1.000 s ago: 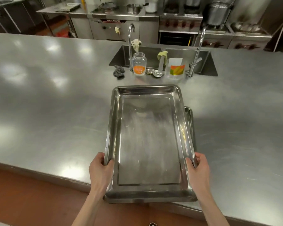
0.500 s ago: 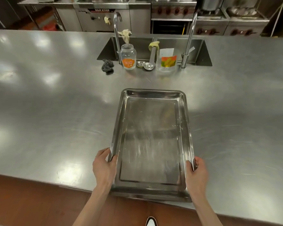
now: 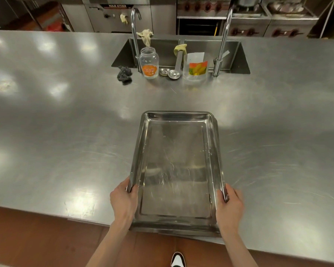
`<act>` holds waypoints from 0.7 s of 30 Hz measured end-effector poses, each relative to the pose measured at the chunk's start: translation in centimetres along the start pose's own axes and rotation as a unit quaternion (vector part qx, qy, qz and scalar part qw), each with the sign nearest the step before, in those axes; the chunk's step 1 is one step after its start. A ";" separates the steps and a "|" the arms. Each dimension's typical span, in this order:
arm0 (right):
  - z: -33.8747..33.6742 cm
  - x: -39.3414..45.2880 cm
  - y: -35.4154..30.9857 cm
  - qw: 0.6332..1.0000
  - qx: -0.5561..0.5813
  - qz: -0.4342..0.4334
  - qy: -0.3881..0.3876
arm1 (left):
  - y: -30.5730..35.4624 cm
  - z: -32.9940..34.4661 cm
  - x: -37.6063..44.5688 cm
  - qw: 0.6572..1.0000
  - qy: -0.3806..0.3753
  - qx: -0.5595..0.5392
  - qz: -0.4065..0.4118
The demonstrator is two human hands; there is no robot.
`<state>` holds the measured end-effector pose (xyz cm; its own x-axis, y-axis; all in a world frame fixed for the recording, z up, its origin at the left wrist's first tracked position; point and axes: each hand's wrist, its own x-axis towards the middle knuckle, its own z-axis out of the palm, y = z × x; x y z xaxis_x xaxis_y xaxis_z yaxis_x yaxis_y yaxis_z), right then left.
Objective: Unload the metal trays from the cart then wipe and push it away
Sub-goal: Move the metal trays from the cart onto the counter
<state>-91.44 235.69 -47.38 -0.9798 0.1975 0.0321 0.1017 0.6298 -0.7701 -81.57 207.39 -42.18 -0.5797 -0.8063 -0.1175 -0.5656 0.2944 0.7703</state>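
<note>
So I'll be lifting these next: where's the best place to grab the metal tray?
Take the metal tray by its rolled rims on the two long sides, near the end closest to you, coming in from either side as the left hand and right hand do now. It is wide and shallow, so two side grips should keep it level.

A dark nameplate [image 3: 117,5] on the steel appliance behind the counter reads "HUAJIE KITCHEN". The orange label [image 3: 149,70] on the clear jar and the printed label [image 3: 198,68] on the clear container carry markings too small to read.
</note>
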 end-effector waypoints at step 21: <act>0.2 -0.6 -0.9 0.999 -0.030 0.038 0.002 | -3.3 2.8 2.9 0.997 -0.045 0.053 0.030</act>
<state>-90.93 234.85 -46.83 -0.9681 0.2493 -0.0236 0.1870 0.6570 -0.7303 -83.05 205.54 -46.79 -0.6618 -0.7377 -0.1336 -0.5847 0.3965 0.7077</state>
